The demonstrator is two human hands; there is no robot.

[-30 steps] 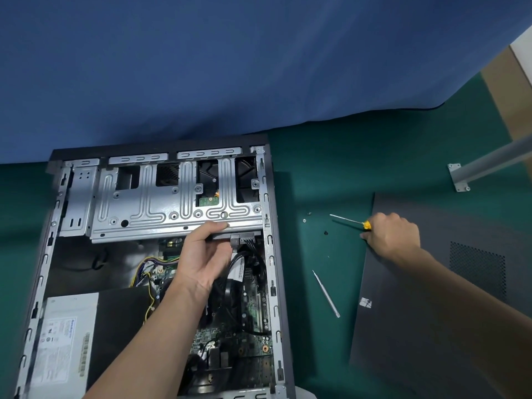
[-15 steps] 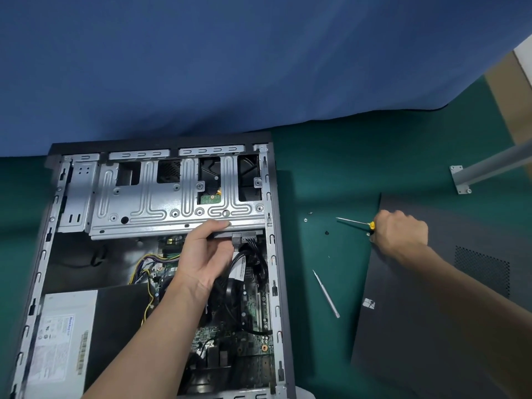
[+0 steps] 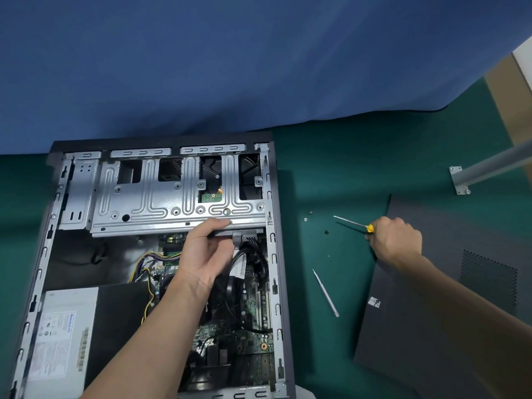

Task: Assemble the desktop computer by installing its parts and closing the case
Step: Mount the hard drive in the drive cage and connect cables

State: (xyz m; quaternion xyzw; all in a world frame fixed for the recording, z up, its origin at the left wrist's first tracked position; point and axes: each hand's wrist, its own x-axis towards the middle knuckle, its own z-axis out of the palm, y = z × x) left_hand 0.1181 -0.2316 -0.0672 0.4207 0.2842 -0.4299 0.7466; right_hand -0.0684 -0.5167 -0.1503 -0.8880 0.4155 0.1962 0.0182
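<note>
1. Green covering on the counter (image 3: pixel 331 174) and the blue cloth backdrop (image 3: pixel 259 67) look as they did half a second ago. Only the view has drifted a little, and both hands keep their places.
2. The left hand (image 3: pixel 204 251) still grips the near edge of the drive cage (image 3: pixel 161 208), thumb laid along the top and fingers curled beneath. The cage spans the far end of the open computer case (image 3: pixel 283 283), which lies on its side at the counter's left.
3. The right hand (image 3: pixel 394 240) is closed round the screwdriver (image 3: pixel 352 223). Only its yellow collar and thin bright shaft show, pointing left toward loose screws (image 3: pixel 326 232).
4. The cage is bare stamped steel, ribbed and pierced with rectangular cut-outs. Glossy black cables (image 3: pixel 250 254) bundle just beside the left hand over the green motherboard (image 3: pixel 253 335). A grey power supply (image 3: pixel 63 326) with a white label fills the near left corner.
5. The side panel (image 3: pixel 431 326), matte, dark and flat with a perforated patch, lies right of the case, apart from it. The green strip between them holds a slim metal rod (image 3: pixel 325 292).
</note>
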